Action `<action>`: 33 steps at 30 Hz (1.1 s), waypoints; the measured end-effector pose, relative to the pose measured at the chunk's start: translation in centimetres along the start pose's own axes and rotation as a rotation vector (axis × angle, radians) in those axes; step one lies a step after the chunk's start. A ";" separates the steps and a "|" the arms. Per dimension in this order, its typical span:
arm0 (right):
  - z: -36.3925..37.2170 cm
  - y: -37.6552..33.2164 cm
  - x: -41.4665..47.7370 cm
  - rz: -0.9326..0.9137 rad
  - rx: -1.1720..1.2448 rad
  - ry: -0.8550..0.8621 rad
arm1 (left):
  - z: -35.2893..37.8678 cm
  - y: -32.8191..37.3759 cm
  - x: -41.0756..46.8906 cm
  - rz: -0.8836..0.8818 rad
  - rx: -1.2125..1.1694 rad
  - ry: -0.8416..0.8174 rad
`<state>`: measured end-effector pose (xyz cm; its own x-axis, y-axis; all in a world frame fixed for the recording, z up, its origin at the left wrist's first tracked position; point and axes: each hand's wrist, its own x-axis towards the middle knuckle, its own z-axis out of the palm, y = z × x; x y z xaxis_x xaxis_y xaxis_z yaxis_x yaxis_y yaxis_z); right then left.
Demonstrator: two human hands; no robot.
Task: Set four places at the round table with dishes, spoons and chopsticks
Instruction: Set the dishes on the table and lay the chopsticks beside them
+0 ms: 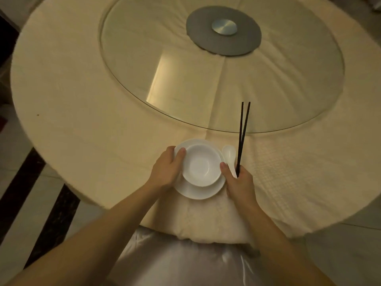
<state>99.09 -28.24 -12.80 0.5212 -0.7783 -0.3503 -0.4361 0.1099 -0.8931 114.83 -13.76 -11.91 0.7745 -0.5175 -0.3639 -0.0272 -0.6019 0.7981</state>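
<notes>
My left hand (168, 169) grips white ceramic bowl-on-plate stack (199, 169) | right hand (240, 181) pinches black chopsticks (243, 134), white spoon (229, 155) | likely fragile, slippery: hold rims

bowl (199, 166) on plate (198, 191), spoon (229, 155) right

White bowl (199, 165), plate (193, 191), spoon (228, 154) — black chopsticks (243, 133); cream tablecloth (82, 104), perhaps faintly checked.

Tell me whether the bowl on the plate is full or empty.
Empty. The bowl stands upright on the plate, and its white inside shows bare.
</notes>
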 end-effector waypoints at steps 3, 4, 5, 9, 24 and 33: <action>-0.2 0.3 0.3 0.008 -0.043 -0.012 | 0.1 -0.3 0.2 0.003 0.003 0.004; -0.1 0.4 0.3 0.009 -0.056 -0.011 | 0.0 -0.4 0.2 -0.004 0.005 0.005; -0.1 0.5 0.3 0.010 -0.065 -0.009 | 0.0 -0.4 0.2 -0.009 0.011 0.008; 0.2 0.7 0.2 0.026 -0.056 0.004 | 0.1 -0.7 0.1 0.024 0.079 0.021; -2.3 0.8 0.5 0.076 -0.052 0.109 | -0.5 -0.8 -0.9 -0.081 0.139 0.138; -5.8 -4.0 -0.3 -0.048 -0.015 -0.384 | -1.3 -0.2 -2.9 -0.079 -0.047 0.223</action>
<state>96.44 -31.99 -7.49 0.7766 -0.4940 -0.3910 -0.4140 0.0675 -0.9078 113.40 -11.32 -10.37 0.8934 -0.3198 -0.3154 0.0643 -0.6039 0.7945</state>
